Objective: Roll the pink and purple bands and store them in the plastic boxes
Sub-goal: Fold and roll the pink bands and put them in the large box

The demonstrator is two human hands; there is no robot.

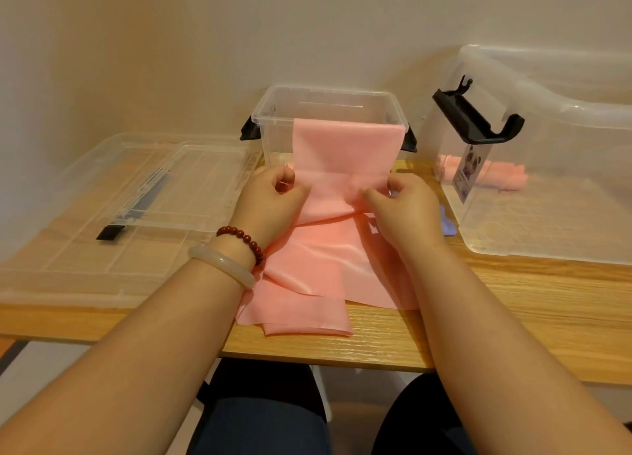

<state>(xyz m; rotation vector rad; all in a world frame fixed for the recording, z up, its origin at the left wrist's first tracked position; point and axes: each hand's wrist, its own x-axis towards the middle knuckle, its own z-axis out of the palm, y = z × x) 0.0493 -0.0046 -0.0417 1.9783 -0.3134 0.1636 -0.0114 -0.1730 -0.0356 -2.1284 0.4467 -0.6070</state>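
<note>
The left grip (270, 198) and right grip (403, 201) each pinch the pink band (328, 147), draped over the rim of the small box (328, 90) (probably to keep it taut for rolling).

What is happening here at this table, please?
A person is working on a pink band with both hands. The left hand and right hand pinch it in front of the small clear box, over whose front rim one end hangs; the rest lies loose on the wooden table. One pink roll already lies in the larger box at the right.
</note>
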